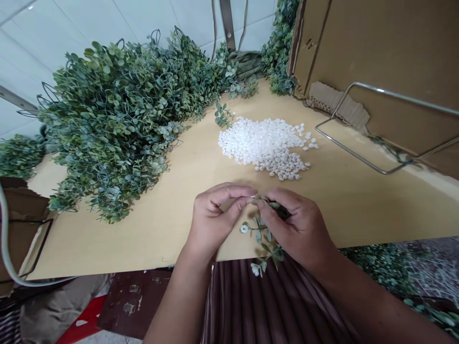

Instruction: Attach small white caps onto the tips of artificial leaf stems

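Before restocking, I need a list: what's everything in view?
White pieces: many, white, table middle
Held sprig: one, green and white, front middle
Loose sprig: one, green, beside white pieces
Leafy greenery: several heaps, green, mostly left
Table: one, tan, middle
Cardboard: several pieces, brown, both sides
Wire frames: two, silver right, black left
Wall: one, pale, back
Garment: one, brown, bottom middle
Left hand: one, bare, front
Right hand: one, bare, front

A tan tabletop (366, 203) carries heaped green sprigs (118, 114), one loose sprig (222, 115) and white pieces (260, 141), perhaps tiny flowers.
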`<act>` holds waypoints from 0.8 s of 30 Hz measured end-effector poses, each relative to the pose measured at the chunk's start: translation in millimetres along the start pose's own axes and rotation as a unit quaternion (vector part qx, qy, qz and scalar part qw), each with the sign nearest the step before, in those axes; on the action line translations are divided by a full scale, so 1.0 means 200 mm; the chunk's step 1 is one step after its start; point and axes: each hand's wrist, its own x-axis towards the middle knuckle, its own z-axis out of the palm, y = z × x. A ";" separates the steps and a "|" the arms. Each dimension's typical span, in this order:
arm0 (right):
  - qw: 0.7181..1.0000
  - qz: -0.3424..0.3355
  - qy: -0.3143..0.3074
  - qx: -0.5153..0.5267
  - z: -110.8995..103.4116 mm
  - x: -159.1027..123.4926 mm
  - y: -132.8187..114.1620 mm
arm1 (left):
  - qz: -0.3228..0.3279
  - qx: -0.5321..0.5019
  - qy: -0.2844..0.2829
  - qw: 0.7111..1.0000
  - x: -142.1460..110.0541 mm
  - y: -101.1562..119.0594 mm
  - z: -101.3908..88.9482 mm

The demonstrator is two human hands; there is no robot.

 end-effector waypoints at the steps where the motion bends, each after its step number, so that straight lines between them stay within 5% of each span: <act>1: 1.000 0.014 -0.012 0.016 0.00 0.00 0.00 | -0.022 -0.024 0.003 0.999 0.00 0.00 0.00; 9: 0.986 0.092 -0.071 0.121 -0.02 -0.02 0.03 | -0.167 -0.151 -0.013 0.974 0.02 0.02 0.02; 15: 0.989 0.089 -0.062 0.099 -0.01 -0.01 0.02 | -0.203 -0.174 0.005 0.964 0.04 0.01 0.06; 24: 0.982 0.095 -0.092 0.138 -0.03 -0.02 0.03 | -0.228 -0.191 -0.060 0.953 0.05 0.00 0.03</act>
